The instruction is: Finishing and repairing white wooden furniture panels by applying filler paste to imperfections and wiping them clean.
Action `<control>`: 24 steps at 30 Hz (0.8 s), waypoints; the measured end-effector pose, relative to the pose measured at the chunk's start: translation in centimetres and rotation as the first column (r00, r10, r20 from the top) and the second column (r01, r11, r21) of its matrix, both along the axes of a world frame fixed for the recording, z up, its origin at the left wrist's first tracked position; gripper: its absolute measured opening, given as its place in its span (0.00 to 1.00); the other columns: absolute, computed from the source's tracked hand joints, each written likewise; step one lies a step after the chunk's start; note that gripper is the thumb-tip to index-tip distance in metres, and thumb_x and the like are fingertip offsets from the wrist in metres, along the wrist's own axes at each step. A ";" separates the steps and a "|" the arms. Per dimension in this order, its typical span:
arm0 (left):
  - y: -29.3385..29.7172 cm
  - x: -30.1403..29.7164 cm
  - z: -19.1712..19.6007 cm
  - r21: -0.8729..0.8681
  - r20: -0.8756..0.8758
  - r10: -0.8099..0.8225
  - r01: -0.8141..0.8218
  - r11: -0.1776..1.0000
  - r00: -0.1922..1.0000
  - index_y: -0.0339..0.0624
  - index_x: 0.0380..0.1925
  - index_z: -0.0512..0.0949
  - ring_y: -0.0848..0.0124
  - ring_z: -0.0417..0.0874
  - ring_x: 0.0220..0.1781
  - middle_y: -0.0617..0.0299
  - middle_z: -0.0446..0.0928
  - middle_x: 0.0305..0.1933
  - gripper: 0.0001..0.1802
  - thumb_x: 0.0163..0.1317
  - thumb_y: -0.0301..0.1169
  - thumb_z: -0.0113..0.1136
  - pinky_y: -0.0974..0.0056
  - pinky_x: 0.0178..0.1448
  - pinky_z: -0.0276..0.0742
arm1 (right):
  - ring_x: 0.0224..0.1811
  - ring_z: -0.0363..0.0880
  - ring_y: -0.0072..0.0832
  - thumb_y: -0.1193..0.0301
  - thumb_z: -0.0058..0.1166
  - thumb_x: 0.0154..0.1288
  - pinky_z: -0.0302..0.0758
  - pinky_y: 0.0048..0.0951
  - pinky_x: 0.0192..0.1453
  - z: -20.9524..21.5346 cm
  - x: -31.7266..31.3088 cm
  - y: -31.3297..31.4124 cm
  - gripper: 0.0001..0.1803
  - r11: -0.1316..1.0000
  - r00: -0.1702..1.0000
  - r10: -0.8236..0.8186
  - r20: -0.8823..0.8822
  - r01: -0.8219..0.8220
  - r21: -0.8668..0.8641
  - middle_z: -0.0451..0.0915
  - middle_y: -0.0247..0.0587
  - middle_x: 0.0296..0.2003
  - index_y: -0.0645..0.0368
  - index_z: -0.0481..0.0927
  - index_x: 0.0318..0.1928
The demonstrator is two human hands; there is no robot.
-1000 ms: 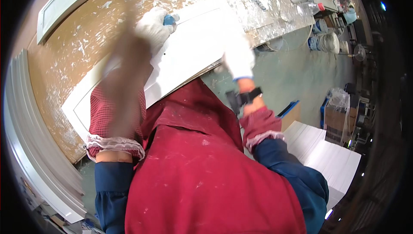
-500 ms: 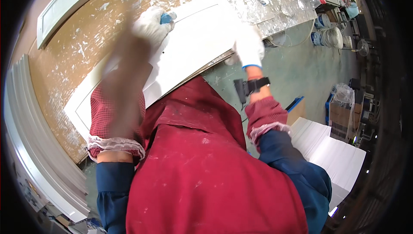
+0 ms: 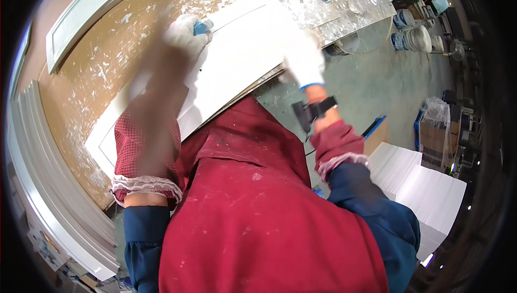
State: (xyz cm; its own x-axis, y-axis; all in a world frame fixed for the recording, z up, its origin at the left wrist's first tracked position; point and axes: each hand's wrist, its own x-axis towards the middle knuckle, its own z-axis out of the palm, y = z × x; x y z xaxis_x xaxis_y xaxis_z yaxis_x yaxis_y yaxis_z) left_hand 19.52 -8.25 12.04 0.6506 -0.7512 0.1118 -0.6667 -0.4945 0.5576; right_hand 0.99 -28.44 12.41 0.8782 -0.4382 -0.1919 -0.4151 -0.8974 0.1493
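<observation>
White panel [image 3: 237, 61] long axis upper-right to lower-left | left hand [image 3: 186, 32] clamps blue tool [image 3: 201, 27] | right hand [image 3: 305, 58] grip unclear

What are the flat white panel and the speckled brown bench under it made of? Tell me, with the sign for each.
Flat white panel: probably wood or fibreboard with a matt white primed or painted coat; it has a routed groove along its border and a thin rigid edge. Speckled brown bench: looks like bare board or plywood, dull brown, spattered with dried white filler or paint. Neither core can be confirmed.
</observation>
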 end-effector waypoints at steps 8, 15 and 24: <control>-1.2 0.4 0.6 0.067 -0.126 0.115 -0.107 0.992 0.985 0.48 0.34 0.80 0.57 0.77 0.50 0.57 0.75 0.48 0.15 0.52 0.44 0.66 0.57 0.53 0.72 | 0.48 0.76 0.43 0.65 0.54 0.51 0.72 0.42 0.54 -1.6 -0.5 7.0 0.20 0.996 0.960 0.075 0.268 -0.087 0.032 0.78 0.53 0.42 0.59 0.77 0.45; -1.5 0.1 1.5 0.078 -0.169 0.088 -0.076 0.994 0.982 0.48 0.33 0.80 0.58 0.77 0.50 0.58 0.75 0.47 0.13 0.51 0.41 0.67 0.59 0.53 0.72 | 0.40 0.81 0.41 0.57 0.52 0.57 0.78 0.41 0.44 2.1 -1.3 -1.0 0.18 0.966 0.957 -0.228 0.177 0.200 0.165 0.82 0.46 0.39 0.53 0.79 0.44; -0.5 -0.1 2.4 0.095 -0.219 0.113 -0.094 0.991 0.969 0.49 0.33 0.80 0.60 0.79 0.46 0.57 0.77 0.43 0.12 0.50 0.40 0.66 0.61 0.50 0.72 | 0.40 0.80 0.48 0.53 0.47 0.66 0.73 0.42 0.42 9.8 -3.8 -7.1 0.18 0.914 0.701 -0.399 0.591 0.357 0.193 0.80 0.51 0.34 0.55 0.77 0.41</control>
State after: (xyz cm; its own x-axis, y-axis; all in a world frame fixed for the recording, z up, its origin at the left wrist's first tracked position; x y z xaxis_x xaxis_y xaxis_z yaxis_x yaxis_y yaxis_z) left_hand 19.39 -8.77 14.43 0.7268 -0.6788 -0.1048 -0.4727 -0.6051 0.6406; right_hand -2.78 -35.49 22.19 0.5779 -0.7651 0.2838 -0.7037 -0.6434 -0.3014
